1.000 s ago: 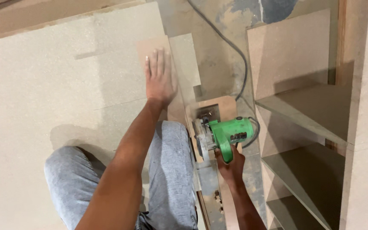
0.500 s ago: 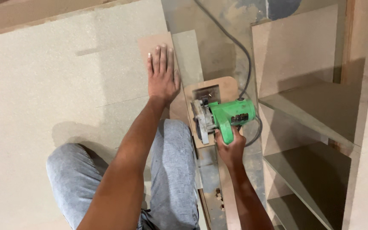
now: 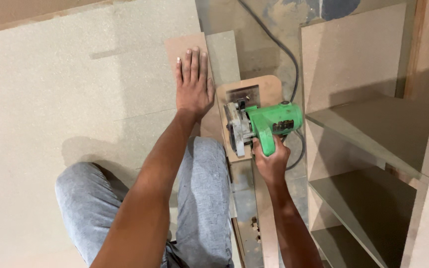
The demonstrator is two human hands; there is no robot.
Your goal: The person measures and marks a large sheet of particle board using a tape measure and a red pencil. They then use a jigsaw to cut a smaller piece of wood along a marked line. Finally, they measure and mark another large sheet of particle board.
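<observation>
1. The left hand [image 3: 193, 84] lies flat and spread, palm down, fingers straight and close together – it grips nothing, only presses on the narrow brown board strip [image 3: 187, 47].
2. The right hand [image 3: 271, 161] is clenched around the handle of the green handheld circular saw [image 3: 264, 124], fingers wrapped tight.
3. The saw sits on its rounded brown wooden base plate [image 3: 266, 87], just beside the left hand, its metal blade guard facing that hand.
4. A black power cord [image 3: 279, 47] runs from the saw away toward the top of the view.
5. The strip lies on a large pale speckled particle-board sheet [image 3: 75, 89] spread on the floor, which fills the left half of the view.
6. The person's knee in grey trousers [image 3: 202, 198] rests between the two arms, on the sheet's edge.
7. To the right stands an open unit of grey-brown board shelves [image 3: 368, 129] – several shelves in view, one above another.
8. Dusty bare floor [image 3: 264, 20] shows between sheet and shelves.
</observation>
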